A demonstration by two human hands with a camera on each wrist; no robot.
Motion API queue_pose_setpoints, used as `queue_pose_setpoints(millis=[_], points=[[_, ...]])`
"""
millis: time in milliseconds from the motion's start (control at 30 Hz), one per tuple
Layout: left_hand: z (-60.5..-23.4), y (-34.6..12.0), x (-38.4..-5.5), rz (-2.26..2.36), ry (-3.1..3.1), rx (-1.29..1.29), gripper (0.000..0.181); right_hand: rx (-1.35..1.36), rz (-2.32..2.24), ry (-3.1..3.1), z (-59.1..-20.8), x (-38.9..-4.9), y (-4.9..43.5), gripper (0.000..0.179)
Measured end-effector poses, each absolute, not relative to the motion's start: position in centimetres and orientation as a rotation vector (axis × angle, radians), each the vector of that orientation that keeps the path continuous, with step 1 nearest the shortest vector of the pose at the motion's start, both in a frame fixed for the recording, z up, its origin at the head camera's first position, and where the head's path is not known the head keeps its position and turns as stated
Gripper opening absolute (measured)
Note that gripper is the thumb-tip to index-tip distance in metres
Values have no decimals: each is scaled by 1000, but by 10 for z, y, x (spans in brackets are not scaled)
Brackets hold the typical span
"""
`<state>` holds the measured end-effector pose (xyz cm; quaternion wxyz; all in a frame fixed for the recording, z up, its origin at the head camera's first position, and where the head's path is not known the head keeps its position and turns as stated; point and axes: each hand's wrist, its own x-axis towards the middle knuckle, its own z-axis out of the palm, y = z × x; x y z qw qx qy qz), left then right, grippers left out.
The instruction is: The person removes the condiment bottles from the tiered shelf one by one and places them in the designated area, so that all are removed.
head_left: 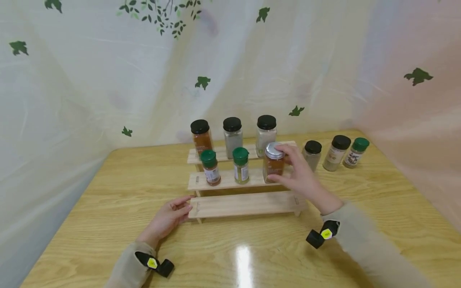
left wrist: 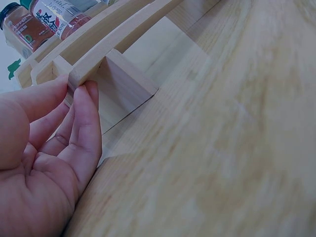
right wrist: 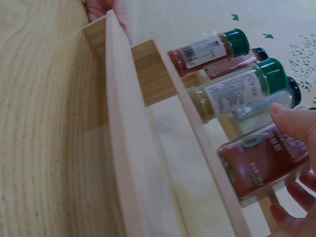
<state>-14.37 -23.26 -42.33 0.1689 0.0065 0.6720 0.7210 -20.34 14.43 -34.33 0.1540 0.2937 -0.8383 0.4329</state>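
A three-step wooden spice rack stands on the table. My left hand pinches the left end of its lowest step, thumb and fingertips on the board's edge in the left wrist view. At the right of the middle step, my right hand grips a silver-lidded spice jar with reddish-brown contents, one finger up at the lid and the thumb low on its side. The jar's base is right at the step. To its left on that step stand two green-capped spice bottles, one reddish and one yellowish.
Three black-lidded jars line the top step: an orange-brown one, a grey one and a pale one. Right of the rack stand two black-lidded jars and a green-capped bottle. A leaf-patterned curtain hangs behind.
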Motion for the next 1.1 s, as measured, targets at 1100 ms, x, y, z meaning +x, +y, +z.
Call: queue_pose_setpoints(millis=[1100], points=[[-422,-233,-143,2033,1900,39,51,690,1149,-2373,-357,-199,127,81]])
